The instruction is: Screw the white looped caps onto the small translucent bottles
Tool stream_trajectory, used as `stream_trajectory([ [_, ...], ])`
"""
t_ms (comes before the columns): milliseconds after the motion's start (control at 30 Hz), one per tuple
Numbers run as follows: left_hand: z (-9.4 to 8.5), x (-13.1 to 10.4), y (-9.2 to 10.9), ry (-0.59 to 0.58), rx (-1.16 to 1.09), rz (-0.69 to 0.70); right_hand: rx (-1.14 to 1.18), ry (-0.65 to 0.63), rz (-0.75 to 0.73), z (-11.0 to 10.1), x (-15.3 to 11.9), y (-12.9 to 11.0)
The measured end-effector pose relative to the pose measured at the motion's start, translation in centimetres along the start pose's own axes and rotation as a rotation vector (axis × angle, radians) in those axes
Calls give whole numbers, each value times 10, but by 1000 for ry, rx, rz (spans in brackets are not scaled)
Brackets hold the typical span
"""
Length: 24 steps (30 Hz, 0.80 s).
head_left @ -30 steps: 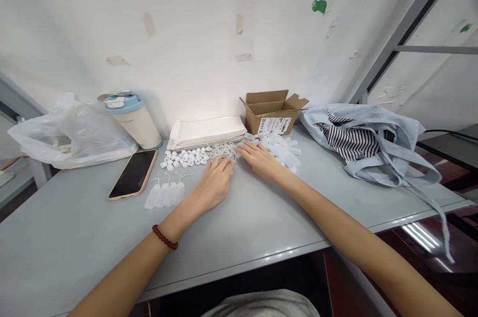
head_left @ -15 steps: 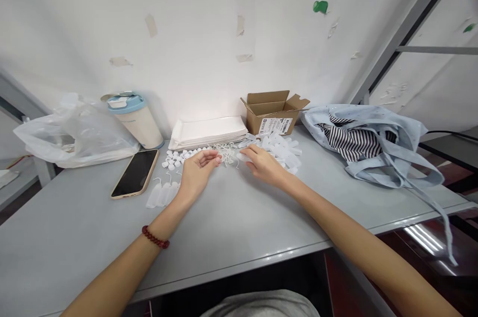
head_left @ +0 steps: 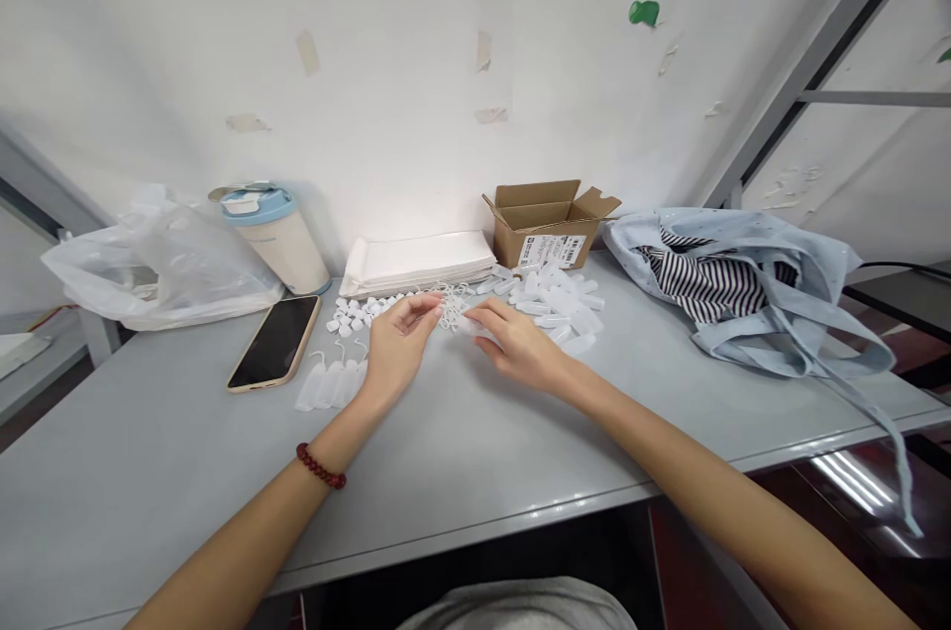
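My left hand (head_left: 399, 348) is closed in a pinch, and what sits between its fingertips is too small to make out. Just to its right, my right hand (head_left: 524, 345) grips a small translucent plastic bottle (head_left: 466, 326) with its fingertips, pointing toward the left. Behind both hands lies a heap of thin white curved tubes (head_left: 452, 309). Small white caps (head_left: 355, 315) are scattered behind my left hand. Loose translucent bottles (head_left: 561, 301) are piled behind my right hand. Left of my left wrist, several bottles with curved tubes on them (head_left: 333, 382) lie in a row.
At the back are a stack of white sheets or envelopes (head_left: 416, 259) and an open cardboard box (head_left: 539, 239). A phone (head_left: 273, 343), a tumbler (head_left: 278, 249) and a plastic bag (head_left: 163, 263) stand left. A light blue cloth bag (head_left: 802, 244) lies right, its strap hanging over the edge.
My right hand has moved a little left with the bottle, closer to my left hand. My left hand keeps its pinch. The view has shifted slightly.
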<state>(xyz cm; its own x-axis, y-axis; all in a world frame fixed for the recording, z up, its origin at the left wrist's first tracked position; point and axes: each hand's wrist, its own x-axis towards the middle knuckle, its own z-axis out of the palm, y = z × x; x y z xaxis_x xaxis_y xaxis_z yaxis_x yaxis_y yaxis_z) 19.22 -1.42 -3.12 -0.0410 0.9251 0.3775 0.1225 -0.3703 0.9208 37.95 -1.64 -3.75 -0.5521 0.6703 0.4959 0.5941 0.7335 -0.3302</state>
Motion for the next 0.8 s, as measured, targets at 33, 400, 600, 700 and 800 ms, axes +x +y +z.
stream_trajectory([
  [33, 0, 0, 2, -1, -9, 16, -1, -7, 1, 0, 0, -1],
  [400, -1, -5, 2, -85, 87, -63, 13, -25, 1, 2, -2, -4],
  [600, 0, -14, 7, -42, 302, 209, 107, 42, -52, 4, -4, -3],
  [700, 0, -15, 6, -1, 369, 274, 155, 62, -93, 4, -4, -5],
  [800, -1, -14, 3, 0, 398, 334, 193, 78, -137, 5, -4, -6],
])
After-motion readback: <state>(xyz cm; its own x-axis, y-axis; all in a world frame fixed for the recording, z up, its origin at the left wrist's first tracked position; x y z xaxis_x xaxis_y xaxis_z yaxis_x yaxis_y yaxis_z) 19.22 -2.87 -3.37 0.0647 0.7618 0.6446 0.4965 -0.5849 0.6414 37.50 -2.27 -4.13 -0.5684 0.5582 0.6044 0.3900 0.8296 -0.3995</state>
